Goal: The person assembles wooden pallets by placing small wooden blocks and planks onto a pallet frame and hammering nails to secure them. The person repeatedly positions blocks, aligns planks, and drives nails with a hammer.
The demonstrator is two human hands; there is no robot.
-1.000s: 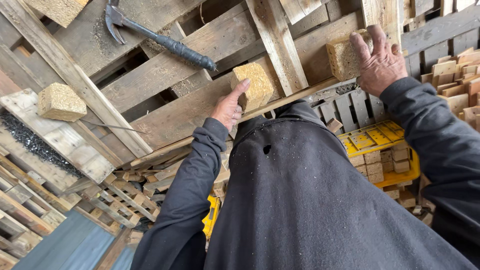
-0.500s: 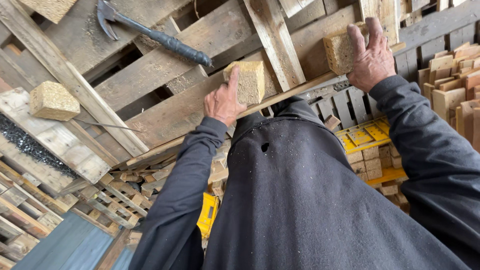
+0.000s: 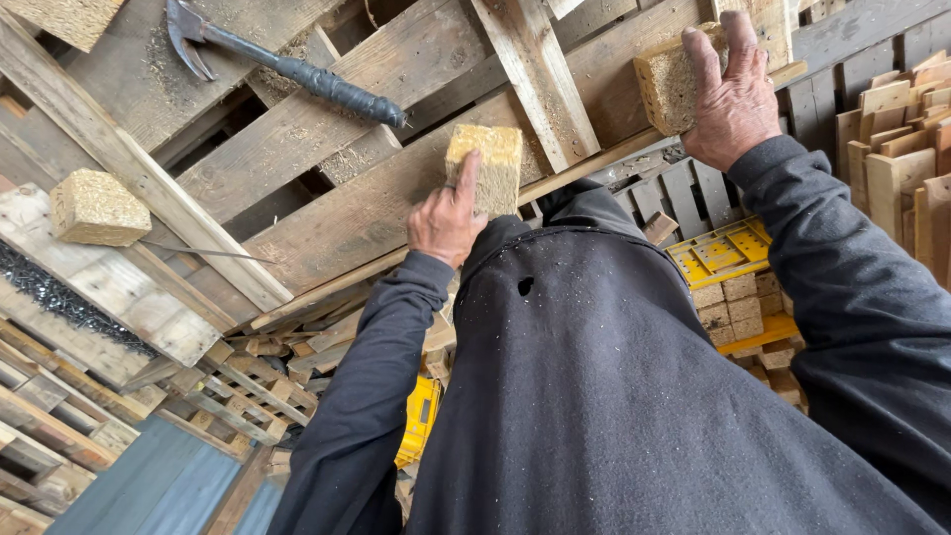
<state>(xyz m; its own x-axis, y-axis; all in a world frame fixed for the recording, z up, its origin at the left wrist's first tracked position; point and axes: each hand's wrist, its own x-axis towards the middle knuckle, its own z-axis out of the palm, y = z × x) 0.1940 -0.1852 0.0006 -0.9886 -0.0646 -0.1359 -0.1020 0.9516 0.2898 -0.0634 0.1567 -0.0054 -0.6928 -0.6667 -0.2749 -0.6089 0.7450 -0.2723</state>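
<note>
**2 hands, 2 chipboard blocks on a pallet**

The left hand (image 3: 446, 220) is closed on a pale pressed-chip block (image 3: 485, 166), thumb and fingers wrapped round its lower left side with the index finger lying up its face. That block sits against a broad grey board of the wooden pallet (image 3: 327, 119), just left of a lighter cross board (image 3: 535, 79) that runs diagonally over the pallet. The right hand (image 3: 731, 99) is clamped on a second chip block (image 3: 666, 84), fingers spread over its top and right side, pressing it against the pallet near the upper right. The 2 blocks are well apart, with the cross board between them.

Both arms wear dark sleeves, and a dark jacket (image 3: 614, 396) flecked with sawdust fills the lower middle of the view.

A claw hammer (image 3: 287, 64) with a black grip lies across the pallet boards at the upper left, head toward the left, apart from both hands. A third chip block (image 3: 97, 208) rests on a board at the far left, with a thin nail or wire (image 3: 198, 250) sticking out beside it. Part of a fourth block (image 3: 64, 18) shows at the top left corner.

Beneath the pallet lie stacked pallets and loose timber (image 3: 248, 386). To the right, a yellow tray (image 3: 721, 253) sits above rows of small wooden blocks (image 3: 738, 302), and cut boards (image 3: 897, 149) stand on end at the right edge. A blue-grey sheet (image 3: 149, 490) shows at the lower left.
</note>
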